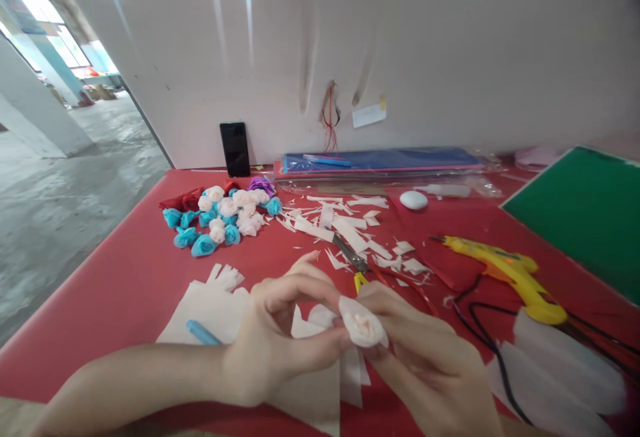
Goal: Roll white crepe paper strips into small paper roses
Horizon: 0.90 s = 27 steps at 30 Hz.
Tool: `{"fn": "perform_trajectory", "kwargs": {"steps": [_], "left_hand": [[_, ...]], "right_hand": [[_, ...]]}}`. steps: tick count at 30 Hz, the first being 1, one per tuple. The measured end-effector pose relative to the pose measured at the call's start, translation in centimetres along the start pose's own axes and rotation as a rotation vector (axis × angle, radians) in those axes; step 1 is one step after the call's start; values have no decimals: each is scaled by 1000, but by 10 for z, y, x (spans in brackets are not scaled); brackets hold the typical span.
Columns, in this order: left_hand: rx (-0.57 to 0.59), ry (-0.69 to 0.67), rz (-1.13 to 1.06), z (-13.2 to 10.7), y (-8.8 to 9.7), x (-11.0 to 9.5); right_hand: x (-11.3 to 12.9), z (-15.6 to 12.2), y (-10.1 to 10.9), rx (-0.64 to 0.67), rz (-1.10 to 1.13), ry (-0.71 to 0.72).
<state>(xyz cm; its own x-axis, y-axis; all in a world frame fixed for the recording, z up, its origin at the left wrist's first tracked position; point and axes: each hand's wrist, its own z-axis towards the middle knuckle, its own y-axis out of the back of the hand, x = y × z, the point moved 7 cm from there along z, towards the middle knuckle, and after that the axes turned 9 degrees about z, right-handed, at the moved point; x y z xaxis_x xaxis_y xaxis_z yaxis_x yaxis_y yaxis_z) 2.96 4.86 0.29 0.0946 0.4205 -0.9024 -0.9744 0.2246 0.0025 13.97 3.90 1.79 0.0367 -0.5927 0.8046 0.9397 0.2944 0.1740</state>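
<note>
Both my hands meet low in the middle over the red table (125,283). Between them is a small white paper rose (363,321) with a pinkish centre. My left hand (280,330) pinches its near side with thumb and fingers curled. My right hand (420,357) grips it from the right and below. Under my hands lie white paper sheets (210,310) with fringed cuts and a blue pen (203,333).
A pile of finished paper roses (225,217) in blue, white, red and purple lies at the left back. White paper scraps (350,223), scissors (353,260), a yellow glue gun (515,273) with black cord, a phone (235,149) against the wall, coloured sheets (380,160) and a green board (585,210) surround them.
</note>
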Motion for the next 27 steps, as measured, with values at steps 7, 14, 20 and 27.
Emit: {"fn": "perform_trajectory", "kwargs": {"steps": [7,14,20,27], "left_hand": [[-6,-6,21,0,0,-2],[5,26,5,-1,-1,0],[-8,19,-29,-5,-2,3],[-16,-131,105,-3,1,-7]], "right_hand": [[0,0,0,-9,-2,-17],[2,2,-2,11,-17,-54],[5,3,2,-39,-101,25],[13,4,7,-105,-183,122]]}}
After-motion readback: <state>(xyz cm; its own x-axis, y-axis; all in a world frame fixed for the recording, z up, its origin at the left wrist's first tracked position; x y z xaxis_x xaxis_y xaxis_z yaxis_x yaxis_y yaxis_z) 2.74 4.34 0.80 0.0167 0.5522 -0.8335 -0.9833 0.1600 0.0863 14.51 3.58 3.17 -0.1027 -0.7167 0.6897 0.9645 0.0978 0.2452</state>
